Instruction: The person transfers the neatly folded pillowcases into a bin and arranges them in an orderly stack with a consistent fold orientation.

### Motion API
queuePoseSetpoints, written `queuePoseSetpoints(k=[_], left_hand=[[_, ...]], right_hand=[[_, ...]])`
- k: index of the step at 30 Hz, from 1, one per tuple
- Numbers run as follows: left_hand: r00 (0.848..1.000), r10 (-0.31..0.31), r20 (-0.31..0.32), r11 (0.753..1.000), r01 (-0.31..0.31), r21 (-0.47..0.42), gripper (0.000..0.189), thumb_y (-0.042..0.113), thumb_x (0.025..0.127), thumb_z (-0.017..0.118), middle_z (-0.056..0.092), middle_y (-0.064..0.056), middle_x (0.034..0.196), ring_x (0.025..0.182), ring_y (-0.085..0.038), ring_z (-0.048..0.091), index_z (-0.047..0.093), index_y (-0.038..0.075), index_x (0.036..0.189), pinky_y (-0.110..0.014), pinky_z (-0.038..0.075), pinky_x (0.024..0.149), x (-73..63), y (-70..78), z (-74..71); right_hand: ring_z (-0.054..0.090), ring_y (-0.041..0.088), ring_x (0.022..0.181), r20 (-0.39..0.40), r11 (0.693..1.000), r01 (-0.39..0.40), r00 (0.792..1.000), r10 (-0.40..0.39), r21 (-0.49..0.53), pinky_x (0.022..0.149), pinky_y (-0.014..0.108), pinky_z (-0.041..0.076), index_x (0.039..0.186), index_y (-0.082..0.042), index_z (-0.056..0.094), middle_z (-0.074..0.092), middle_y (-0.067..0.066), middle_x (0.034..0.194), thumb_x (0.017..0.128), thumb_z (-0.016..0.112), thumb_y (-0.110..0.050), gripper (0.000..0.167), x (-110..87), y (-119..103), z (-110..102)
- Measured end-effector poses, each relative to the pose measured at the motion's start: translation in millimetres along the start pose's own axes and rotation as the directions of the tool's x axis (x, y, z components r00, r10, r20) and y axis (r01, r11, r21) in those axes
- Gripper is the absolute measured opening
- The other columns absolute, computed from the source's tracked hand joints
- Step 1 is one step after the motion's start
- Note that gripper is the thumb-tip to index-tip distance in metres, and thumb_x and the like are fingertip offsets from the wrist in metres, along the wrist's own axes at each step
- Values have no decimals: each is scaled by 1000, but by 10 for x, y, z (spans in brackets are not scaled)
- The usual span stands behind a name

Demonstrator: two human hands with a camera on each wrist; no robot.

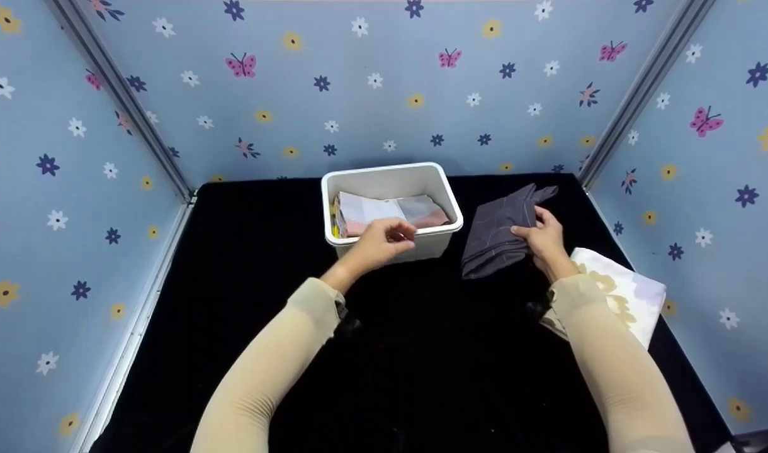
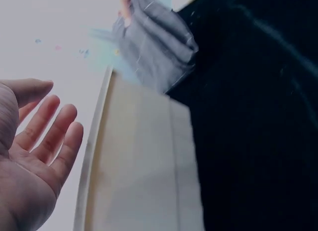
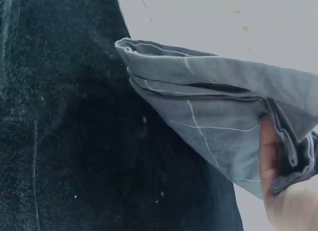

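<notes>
My right hand (image 1: 544, 239) grips a folded dark grey cloth (image 1: 494, 229) with thin pale lines, thumb on the near face, to the right of a white plastic bin (image 1: 393, 168). The right wrist view shows the layered folds of this cloth (image 3: 198, 72) from close up. Over the bin's near rim hovers my left hand (image 1: 381, 242), its fingers loosely bent with nothing in them. Seen from the left wrist, that hand (image 2: 35, 146) is palm up beside the bin's wall (image 2: 144, 156). Folded cloths (image 1: 384, 207) in white, pink and grey stand inside the bin.
A white folded cloth (image 1: 639, 296) with yellow-brown flower prints lies at the right, partly under my right forearm. Black fabric (image 1: 245, 251) covers the table. Flower-patterned panels (image 1: 371, 82) wall in the back and both sides.
</notes>
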State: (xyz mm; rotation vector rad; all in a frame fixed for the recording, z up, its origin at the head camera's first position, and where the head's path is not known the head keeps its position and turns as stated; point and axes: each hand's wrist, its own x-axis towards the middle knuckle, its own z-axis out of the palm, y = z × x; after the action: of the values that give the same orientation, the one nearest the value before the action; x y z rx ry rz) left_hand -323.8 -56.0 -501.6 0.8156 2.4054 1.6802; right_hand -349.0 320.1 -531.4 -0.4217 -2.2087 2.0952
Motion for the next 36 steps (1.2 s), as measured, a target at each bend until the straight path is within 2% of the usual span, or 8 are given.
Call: queuePoseSetpoints(k=[4, 7, 14, 19, 24, 29, 33, 36], left_hand=[[995, 23, 97, 999, -25, 25, 26, 0, 96, 75, 74, -29, 119, 106, -33, 73, 72, -9, 120, -34, 60, 98, -39, -37, 192], [991, 27, 134, 998, -34, 47, 27, 1, 95, 76, 75, -27, 117, 104, -31, 73, 72, -7, 120, -34, 59, 97, -66, -94, 303], [993, -20, 112, 999, 15, 50, 26, 6, 98, 76, 77, -22, 112, 95, -20, 70, 73, -6, 121, -28, 57, 91, -60, -315, 553], [987, -128, 96, 991, 131, -25, 34, 13, 103, 71, 76, -22, 114, 90, -23, 72, 69, -8, 129, -22, 58, 76, -58, -485, 789], [970, -233, 75, 965, 240, -104, 40, 16, 107, 66, 76, -22, 114, 97, -41, 75, 63, -10, 137, -22, 56, 66, -32, -569, 961], [948, -311, 62, 936, 317, -150, 43, 23, 110, 63, 75, -24, 122, 100, -37, 77, 61, -8, 141, -33, 64, 74, 26, -609, 1112], [925, -374, 64, 892, 378, -250, 43, 28, 113, 58, 74, -23, 121, 100, -36, 78, 60, -5, 141, -39, 67, 78, 68, -609, 1271], [903, -423, 76, 842, 423, -336, 44, 30, 115, 54, 71, -16, 109, 96, -36, 79, 59, -5, 140, -40, 68, 75, 79, -608, 1399]], right_hand=[[70, 3, 91, 23, 1000, 9, 1000, -10, 29, 80, 17, 61, 168, -5, 35, 47, 31, 163, 95, 70, 12, 83, -41, -68, 6], [71, 3, 90, 35, 999, 14, 999, -16, 44, 80, 17, 61, 168, -5, 34, 47, 33, 162, 95, 69, 13, 83, -68, -101, 10], [72, 3, 92, 38, 998, 33, 999, -35, 56, 81, 18, 62, 168, -3, 35, 53, 29, 156, 95, 71, 13, 83, -142, -146, 5], [73, 6, 94, 45, 998, 33, 998, -36, 61, 80, 20, 63, 168, -4, 36, 63, 18, 143, 95, 72, 11, 83, -227, -161, 14], [75, 8, 92, 64, 996, 35, 997, -40, 78, 79, 22, 63, 167, -4, 35, 70, 1, 121, 95, 72, 12, 83, -283, -150, 38], [76, 8, 88, 69, 992, 50, 996, -58, 115, 78, 22, 64, 167, -2, 35, 71, -9, 107, 93, 72, 14, 84, -330, -125, 73], [76, 8, 87, 83, 991, 58, 994, -69, 124, 77, 23, 64, 167, -1, 35, 72, -10, 106, 94, 72, 15, 83, -384, -106, 107], [76, 9, 88, 101, 991, 55, 993, -67, 121, 78, 23, 65, 167, -2, 35, 73, -9, 107, 94, 72, 14, 83, -419, -94, 141]])
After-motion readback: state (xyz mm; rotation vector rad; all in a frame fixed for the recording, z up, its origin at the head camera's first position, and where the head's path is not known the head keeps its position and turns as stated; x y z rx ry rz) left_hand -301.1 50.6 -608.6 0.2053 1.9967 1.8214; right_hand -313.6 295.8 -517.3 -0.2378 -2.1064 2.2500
